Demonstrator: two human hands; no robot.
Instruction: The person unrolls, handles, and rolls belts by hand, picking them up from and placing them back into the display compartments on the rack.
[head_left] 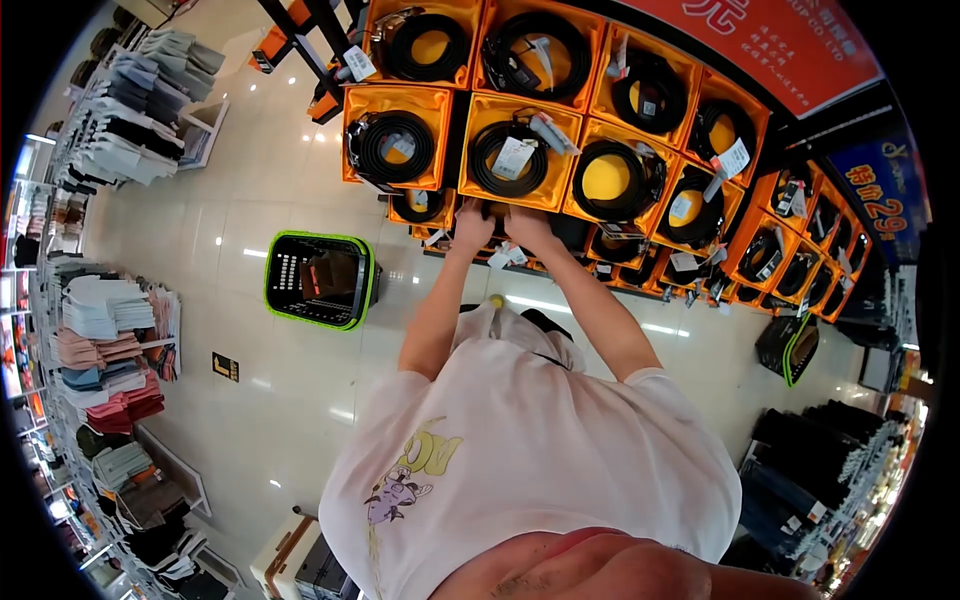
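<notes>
Both forearms reach forward to the belt display. My left hand [473, 226] is at the near lower edge of an orange satin-lined box [548, 193] that holds a coiled black belt [489, 150] with a white tag [514, 157]. Close beside it, my right hand [525, 226] is at the same edge. The fingers of both hands are mostly hidden below the box, so their grip does not show. More boxed belts surround this one, such as a coiled belt [392, 146] to the left and another belt [610, 180] to the right.
A black shopping basket with a green rim [318, 236] stands on the tiled floor [300, 385], brown items inside. Another green-rimmed basket [787, 350] is at the right. Clothes racks [120, 310] line the left, dark garments [810, 440] the right. A red sign [760, 40] overhangs the display.
</notes>
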